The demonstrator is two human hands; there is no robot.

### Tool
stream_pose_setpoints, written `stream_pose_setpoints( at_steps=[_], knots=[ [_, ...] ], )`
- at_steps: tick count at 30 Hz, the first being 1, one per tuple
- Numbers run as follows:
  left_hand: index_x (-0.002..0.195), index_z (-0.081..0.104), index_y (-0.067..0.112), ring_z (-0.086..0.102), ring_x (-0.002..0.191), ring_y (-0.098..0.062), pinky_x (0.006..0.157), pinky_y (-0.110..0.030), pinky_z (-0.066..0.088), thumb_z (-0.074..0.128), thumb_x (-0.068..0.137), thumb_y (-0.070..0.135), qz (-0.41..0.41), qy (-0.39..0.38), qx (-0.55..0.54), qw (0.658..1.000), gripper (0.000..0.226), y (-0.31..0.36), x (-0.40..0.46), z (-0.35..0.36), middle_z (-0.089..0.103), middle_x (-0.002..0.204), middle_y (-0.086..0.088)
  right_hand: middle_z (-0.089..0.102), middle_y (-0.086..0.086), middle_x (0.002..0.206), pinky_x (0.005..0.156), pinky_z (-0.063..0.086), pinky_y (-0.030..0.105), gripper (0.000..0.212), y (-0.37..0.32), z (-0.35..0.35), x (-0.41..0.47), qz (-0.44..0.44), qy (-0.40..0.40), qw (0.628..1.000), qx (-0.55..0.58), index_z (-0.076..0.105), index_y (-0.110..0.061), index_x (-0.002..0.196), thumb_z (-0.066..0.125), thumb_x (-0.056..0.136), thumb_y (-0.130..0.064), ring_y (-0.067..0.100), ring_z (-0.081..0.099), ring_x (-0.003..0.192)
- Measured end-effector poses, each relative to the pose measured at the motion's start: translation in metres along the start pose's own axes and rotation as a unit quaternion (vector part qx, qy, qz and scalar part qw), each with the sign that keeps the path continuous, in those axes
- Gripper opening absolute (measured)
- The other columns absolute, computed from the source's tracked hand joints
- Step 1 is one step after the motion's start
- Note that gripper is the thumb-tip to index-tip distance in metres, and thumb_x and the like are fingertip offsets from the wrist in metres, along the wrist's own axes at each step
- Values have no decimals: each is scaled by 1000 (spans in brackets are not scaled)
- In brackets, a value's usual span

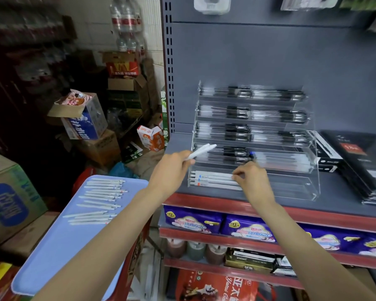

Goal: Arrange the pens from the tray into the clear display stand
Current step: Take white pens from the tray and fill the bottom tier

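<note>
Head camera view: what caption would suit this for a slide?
Left hand holds white pens while right hand sets one into the clear display stand.

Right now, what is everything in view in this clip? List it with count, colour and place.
tray: one, light blue, lower left
pens on tray: roughly fifteen, white, lying in rows at its far end
stand: one, clear, tiered, on the grey shelf
dark pens: many, black and clear, filling the upper tiers
white pens in stand: about four, bottom tier, left part
black boxes: a stack, right of the stand
purple packs: several, shelf below
cartons: several, brown and printed, on the floor at left
bottles: a pack, clear, top left
left hand: holds two white pens
right hand: pinches a pen in the bottom tier
</note>
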State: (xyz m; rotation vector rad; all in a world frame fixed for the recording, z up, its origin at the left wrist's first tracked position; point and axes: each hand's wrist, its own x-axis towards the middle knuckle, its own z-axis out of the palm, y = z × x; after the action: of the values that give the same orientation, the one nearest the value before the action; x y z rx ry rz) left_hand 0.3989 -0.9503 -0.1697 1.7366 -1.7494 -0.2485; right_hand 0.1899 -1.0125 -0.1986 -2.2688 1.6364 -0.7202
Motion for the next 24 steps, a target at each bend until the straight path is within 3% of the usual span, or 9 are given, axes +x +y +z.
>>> stream_pose_setpoints(
  at_steps=[3,5,8,11,14,16,18,21,24],
  knots=[
    [100,64,14,43,52,-19,53,-32,34,51,96,22,-8,-39,-18,999,16,6,2,-3,48,58,8,66,8,102,75,41,13,17,-7,-4,0,1,3,998,69,71,-8,100,67,84,-12,15,62,81],
    [94,65,15,46,54,-16,56,-30,37,51,96,23,-11,-74,-46,996,17,9,2,-6,60,67,4,67,3,99,70,42,8,24,-14,-12,-2,8,16,982,186,68,-14,107,68,83,-12,9,60,77],
    [76,59,31,50,53,-4,57,-20,42,51,96,23,-8,-144,-112,983,22,16,0,-10,72,97,-1,67,-2,97,69,50,16,38,-28,-27,-7,13,-59,911,408,58,-23,121,62,87,-7,9,66,78],
    [75,56,32,49,48,-1,51,-12,40,52,95,22,-3,-187,-160,969,23,23,-2,-8,70,80,4,69,0,93,69,52,16,28,-38,-35,-8,10,-106,862,496,63,-19,108,58,88,-1,9,69,79],
    [84,62,26,51,50,-6,55,-18,44,53,95,21,-8,-196,-195,961,15,25,-2,-2,68,72,8,70,5,80,68,52,16,16,-39,-36,-9,7,-88,856,510,65,-11,87,61,84,3,12,70,73],
    [96,64,18,54,49,-7,58,-23,48,53,95,20,-26,-174,-233,956,12,22,-2,1,69,75,4,70,3,73,67,52,15,13,-34,-36,-10,22,-67,852,519,64,-9,83,62,84,3,12,70,69],
    [108,63,10,53,44,-3,52,-22,48,51,96,19,-58,-110,-263,957,20,18,-4,1,69,76,-1,71,2,72,68,54,15,11,-25,-39,-11,52,-41,832,551,63,-9,83,60,85,2,12,70,69],
    [105,63,8,49,42,5,50,-20,38,47,97,20,-97,21,-235,967,22,6,-6,1,63,65,1,71,2,72,73,55,16,12,-8,-44,-11,97,13,809,579,62,-9,81,59,86,2,11,70,70],
    [102,60,12,47,50,-3,57,-26,34,43,98,27,-127,55,-207,969,23,-3,-7,4,58,65,6,68,3,70,72,55,15,14,4,-39,-12,114,53,823,555,60,-10,79,60,86,3,8,69,67]
  ],
)
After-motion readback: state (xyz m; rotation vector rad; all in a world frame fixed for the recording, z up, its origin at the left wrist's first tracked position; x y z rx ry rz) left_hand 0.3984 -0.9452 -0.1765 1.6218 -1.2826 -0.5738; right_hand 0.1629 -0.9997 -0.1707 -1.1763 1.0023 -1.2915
